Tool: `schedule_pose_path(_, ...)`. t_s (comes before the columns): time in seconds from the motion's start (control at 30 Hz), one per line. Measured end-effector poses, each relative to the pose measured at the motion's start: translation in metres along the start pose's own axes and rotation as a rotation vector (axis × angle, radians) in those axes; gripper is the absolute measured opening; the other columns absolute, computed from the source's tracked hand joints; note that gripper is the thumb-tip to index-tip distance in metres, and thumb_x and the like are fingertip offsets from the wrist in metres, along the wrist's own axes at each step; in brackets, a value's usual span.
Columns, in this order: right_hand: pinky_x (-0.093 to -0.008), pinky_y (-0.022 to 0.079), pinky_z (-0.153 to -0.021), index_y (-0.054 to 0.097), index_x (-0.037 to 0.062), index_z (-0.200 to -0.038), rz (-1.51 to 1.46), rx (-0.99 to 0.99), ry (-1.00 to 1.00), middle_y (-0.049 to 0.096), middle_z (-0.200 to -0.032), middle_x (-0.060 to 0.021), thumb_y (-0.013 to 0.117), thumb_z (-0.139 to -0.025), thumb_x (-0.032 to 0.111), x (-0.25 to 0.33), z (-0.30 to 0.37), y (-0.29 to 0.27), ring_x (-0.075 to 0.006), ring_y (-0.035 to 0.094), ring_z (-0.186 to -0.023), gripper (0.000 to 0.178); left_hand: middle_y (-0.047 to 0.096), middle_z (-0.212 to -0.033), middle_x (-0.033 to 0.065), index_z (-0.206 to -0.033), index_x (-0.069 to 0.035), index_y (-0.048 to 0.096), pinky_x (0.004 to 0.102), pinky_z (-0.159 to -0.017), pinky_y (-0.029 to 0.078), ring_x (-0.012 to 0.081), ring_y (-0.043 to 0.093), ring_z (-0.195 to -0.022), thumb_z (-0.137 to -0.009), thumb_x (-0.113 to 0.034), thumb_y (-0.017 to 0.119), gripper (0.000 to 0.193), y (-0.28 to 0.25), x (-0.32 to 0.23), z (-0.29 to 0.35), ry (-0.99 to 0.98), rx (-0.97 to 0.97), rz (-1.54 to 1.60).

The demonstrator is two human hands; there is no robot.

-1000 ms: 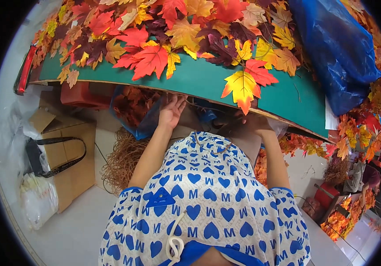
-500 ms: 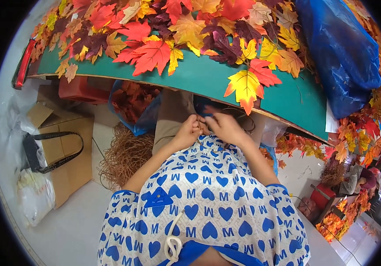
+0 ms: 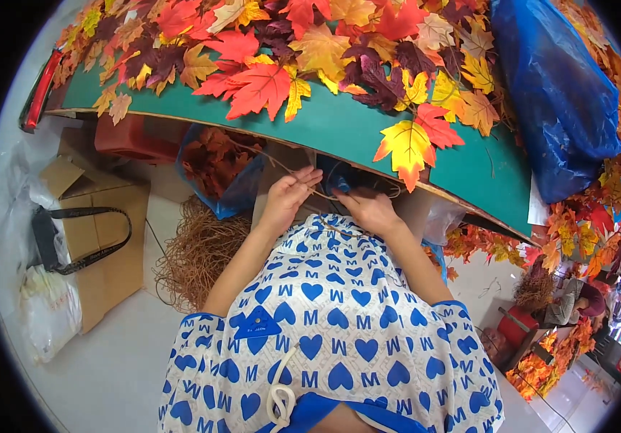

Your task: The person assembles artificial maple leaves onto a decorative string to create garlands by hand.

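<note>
My left hand [image 3: 289,198] is over my lap just below the table edge, its fingers pinched on a thin brown vine strand [image 3: 276,160]. One stretch of the strand runs up and left from these fingers, and another crosses to my right hand [image 3: 370,209]. That hand's fingers are also closed on the strand, fingertips partly hidden against the dark gap under the table. A loop of the strand curves out beyond the right hand. More of it droops across the apron [image 3: 339,296] on my lap.
Artificial maple leaves [image 3: 263,86] in red, yellow and purple cover much of the green table [image 3: 325,133]. A blue plastic bag [image 3: 556,101] lies at right. Below are a leaf-filled blue bag [image 3: 227,202], a heap of brown strands [image 3: 202,252] and a cardboard box [image 3: 112,245].
My hands, close together before, have drawn apart, the left moving leftward and up, the right slightly down. The brown strand now shows stretched between them. The view has shifted slightly.
</note>
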State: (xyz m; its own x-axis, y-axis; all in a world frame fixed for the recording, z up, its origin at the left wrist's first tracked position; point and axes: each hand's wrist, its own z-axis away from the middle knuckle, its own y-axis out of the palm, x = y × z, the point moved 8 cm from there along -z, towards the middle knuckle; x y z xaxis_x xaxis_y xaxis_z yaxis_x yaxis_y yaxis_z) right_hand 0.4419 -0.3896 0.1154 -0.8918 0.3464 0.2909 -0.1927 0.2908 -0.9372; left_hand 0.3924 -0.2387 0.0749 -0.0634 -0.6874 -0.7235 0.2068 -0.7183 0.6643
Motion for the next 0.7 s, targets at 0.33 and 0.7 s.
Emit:
schedule_pose_path(0.33,-0.0336,0.05,-0.076,0.058,0.0176,-0.12,0.084,0.021,0.125,0.061,-0.094,-0.0042,0.054,-0.074,0.012,-0.036,0.024,0.007,-0.0236,0.058,-0.091,0.046,0.055,-0.12,0.0197,-0.123,0.004,0.046,0.0336,-0.094,0.046,0.0266,0.056,-0.111,-0.097,-0.014,0.043,0.032,0.009,-0.002,0.006,-0.081,-0.118,-0.042)
schedule_pose_path(0.7,-0.0404,0.041,-0.096,0.058,0.0039,-0.115,-0.498,-0.08,0.285,0.058,-0.113,-0.0166,0.055,-0.08,0.005,-0.004,-0.026,-0.034,-0.0341,0.052,-0.11,0.035,0.063,-0.104,0.0086,-0.11,0.0,0.058,0.0238,-0.073,0.05,0.0147,0.061,-0.095,-0.098,-0.012,0.041,0.024,0.003,0.022,-0.002,-0.077,-0.075,-0.393)
